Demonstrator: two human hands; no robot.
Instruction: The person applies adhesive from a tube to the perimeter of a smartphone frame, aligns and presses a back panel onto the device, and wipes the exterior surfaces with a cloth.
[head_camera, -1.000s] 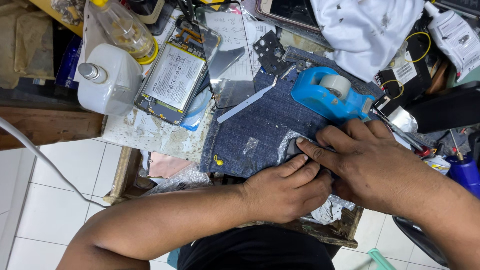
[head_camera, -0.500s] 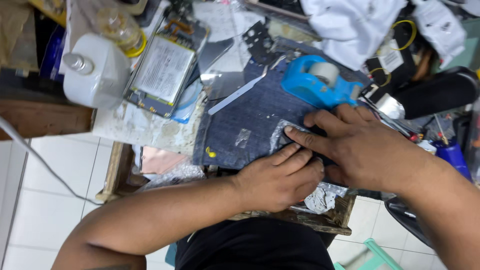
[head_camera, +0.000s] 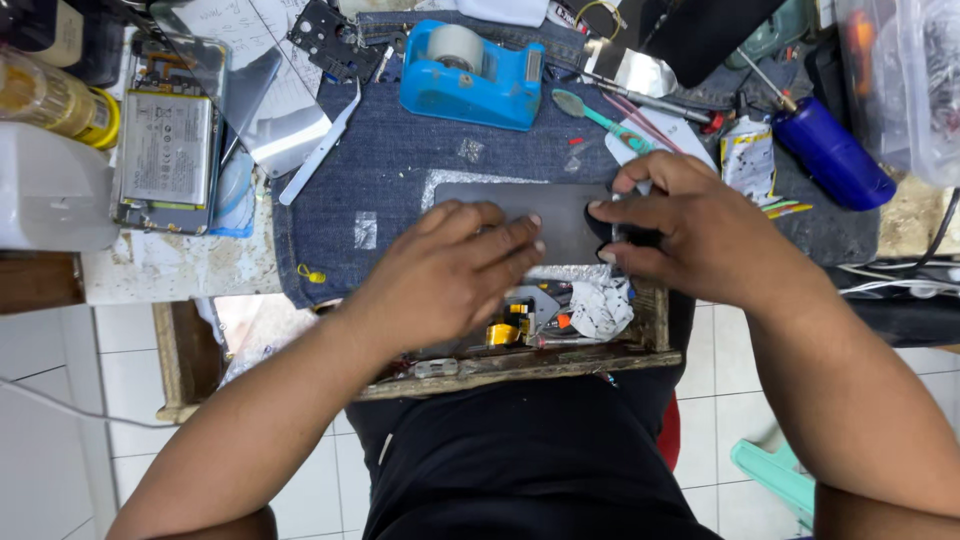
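Observation:
A dark grey flat phone panel (head_camera: 560, 215) lies on a blue denim cloth (head_camera: 400, 160) spread over the workbench. My left hand (head_camera: 450, 270) rests palm down on the panel's left part, fingers pressed flat on it. My right hand (head_camera: 690, 230) grips the panel's right end, with fingertips on its top face and edge. Both hands touch the same panel. Crumpled foil and small parts (head_camera: 600, 300) lie just below it at the bench's front edge.
A blue tape dispenser (head_camera: 470, 75) stands behind the panel. An opened phone with its battery showing (head_camera: 165, 150) lies at the left beside a white bottle (head_camera: 45, 190). Tweezers and a teal tool (head_camera: 600, 110), a blue cylinder (head_camera: 835, 155) and a white spudger (head_camera: 320, 150) lie around.
The view shifted, so the bench now sits more centred. My hands moved apart along the panel: the left lies flat on its left part, the right holds its right end.

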